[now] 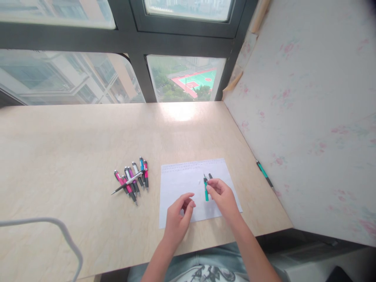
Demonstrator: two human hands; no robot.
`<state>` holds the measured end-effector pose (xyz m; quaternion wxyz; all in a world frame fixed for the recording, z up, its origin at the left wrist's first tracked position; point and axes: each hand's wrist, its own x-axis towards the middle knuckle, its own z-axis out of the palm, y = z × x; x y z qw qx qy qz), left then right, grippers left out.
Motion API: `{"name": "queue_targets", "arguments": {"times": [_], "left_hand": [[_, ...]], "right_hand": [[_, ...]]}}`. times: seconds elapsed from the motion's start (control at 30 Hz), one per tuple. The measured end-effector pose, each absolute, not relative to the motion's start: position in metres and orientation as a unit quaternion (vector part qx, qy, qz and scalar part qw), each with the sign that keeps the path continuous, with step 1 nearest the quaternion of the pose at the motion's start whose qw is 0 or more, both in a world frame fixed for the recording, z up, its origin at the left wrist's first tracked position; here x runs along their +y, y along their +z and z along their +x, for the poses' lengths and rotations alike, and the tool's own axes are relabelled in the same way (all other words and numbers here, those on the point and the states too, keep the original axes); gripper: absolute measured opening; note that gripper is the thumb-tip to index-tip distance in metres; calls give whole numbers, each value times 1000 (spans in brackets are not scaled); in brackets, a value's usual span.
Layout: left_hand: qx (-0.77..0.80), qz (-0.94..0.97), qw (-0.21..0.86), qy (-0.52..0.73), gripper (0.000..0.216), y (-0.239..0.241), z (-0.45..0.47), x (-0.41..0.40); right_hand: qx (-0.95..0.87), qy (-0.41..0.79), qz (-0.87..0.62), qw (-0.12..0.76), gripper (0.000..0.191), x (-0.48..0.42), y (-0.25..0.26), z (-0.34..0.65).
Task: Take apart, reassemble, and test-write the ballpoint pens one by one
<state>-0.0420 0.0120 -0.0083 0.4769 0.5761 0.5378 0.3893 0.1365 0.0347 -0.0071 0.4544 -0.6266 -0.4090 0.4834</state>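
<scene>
A sheet of white paper with lines of handwriting along its top lies before me. Over its right half, my right hand pinches at a green pen barrel, thumb and forefinger at its upper part; a thin tip sticks out of the top. Just behind the fingertips is a short dark pen piece, partly hidden. Tiny pale bits rest on the paper beside the barrel. My left hand hovers at the sheet's lower edge, fingers loosely curled, thumb and forefinger apart with nothing visible between them.
Left of the paper lies a loose pile of several pens in pink, purple, blue and white. Another green pen lies along the right wall. A grey cable curves over the table at lower left. Windows stand behind.
</scene>
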Motion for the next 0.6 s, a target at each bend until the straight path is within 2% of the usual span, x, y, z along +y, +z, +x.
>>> {"name": "queue_targets", "arguments": {"times": [0.23,0.4,0.6], "left_hand": [[559,579,446,392,23,-9,-50,12],[567,609,400,384,22,-14,-53,9],[532,681,345,364,22,-26,-54,4]], "right_hand": [[-533,390,-647,381,16,31,-10,119],[-582,323,-653,362,16,35,-12,112],[-641,239,-665,298,20,47,-14,105]]}}
